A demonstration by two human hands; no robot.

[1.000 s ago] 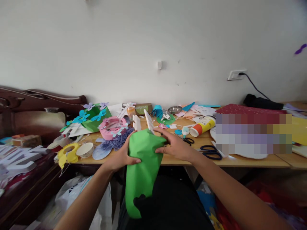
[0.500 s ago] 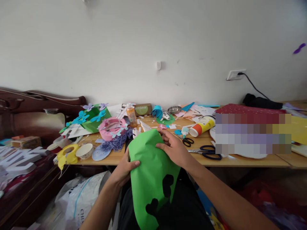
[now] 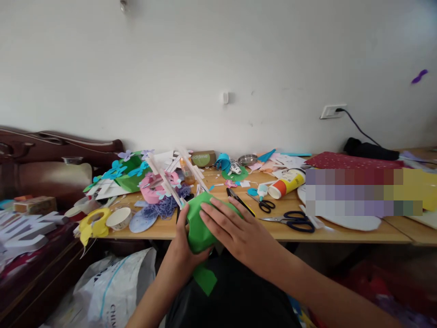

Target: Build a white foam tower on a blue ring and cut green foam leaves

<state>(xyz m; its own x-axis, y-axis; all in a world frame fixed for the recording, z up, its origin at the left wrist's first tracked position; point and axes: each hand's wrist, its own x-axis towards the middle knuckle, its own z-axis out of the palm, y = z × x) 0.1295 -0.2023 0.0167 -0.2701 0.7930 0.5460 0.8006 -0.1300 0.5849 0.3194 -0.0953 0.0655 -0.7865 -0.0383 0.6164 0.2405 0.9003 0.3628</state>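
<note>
A piece of green paper (image 3: 197,228), bent over and folded, is between my hands above my lap. My left hand (image 3: 182,246) is closed around its left side, fingers at the upper edge and thumb underneath. My right hand (image 3: 235,223) lies across the top of the paper, fingers stretched out flat; its thumb is hidden. Several pale strips (image 3: 164,177), blurred by motion, stick up beyond the paper; I cannot tell how they are joined to it. A loose green flap (image 3: 205,279) hangs below my left thumb.
Large scissors (image 3: 290,221), smaller scissors (image 3: 264,204), a utility knife (image 3: 241,200), a glue bottle (image 3: 262,190) and a yellow-red tube (image 3: 286,183) lie on the wooden table (image 3: 252,231). To the left are purple yarn (image 3: 164,208), a paper bowl (image 3: 119,217) and a yellow paper ring (image 3: 94,221).
The green paper has been turned and bunched up; its black shapes no longer show, and pale strips now stick up. My right hand has moved flat over the top.
</note>
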